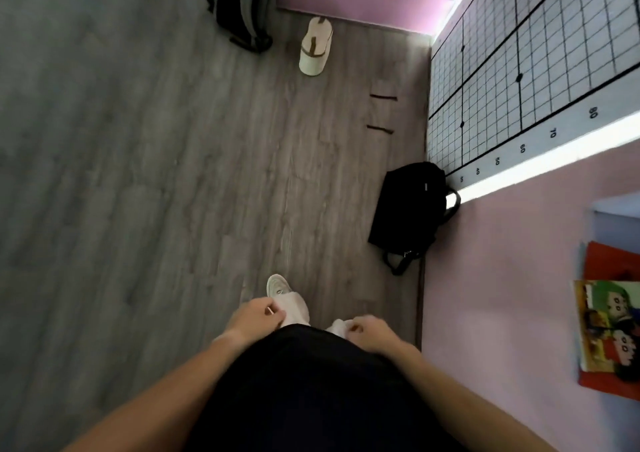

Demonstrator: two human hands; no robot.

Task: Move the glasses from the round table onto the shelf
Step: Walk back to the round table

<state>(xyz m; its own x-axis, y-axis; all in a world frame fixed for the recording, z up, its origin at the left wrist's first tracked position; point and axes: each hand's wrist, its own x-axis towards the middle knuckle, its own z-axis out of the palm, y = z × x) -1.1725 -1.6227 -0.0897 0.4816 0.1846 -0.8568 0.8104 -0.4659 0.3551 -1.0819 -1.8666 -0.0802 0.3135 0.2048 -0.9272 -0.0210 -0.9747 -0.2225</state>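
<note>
grey wood-look floor point(145, 174) fills the head view; no glasses, round bench or shelf show, so where the glasses lie cannot be told. both the left hand point(254, 316) and right hand point(369, 337) hang loosely curled at the waist, holding nothing. judged step: walking between places; next, find the bench and reach for the glasses.

A measured studio or test room rather than a lived-in home: a numbered grid chart point(540, 81) is covering the far right wall, pink panels point(502, 278) are flanking it, and bags point(408, 209) are lying on grey plank flooring point(138, 174).
</note>
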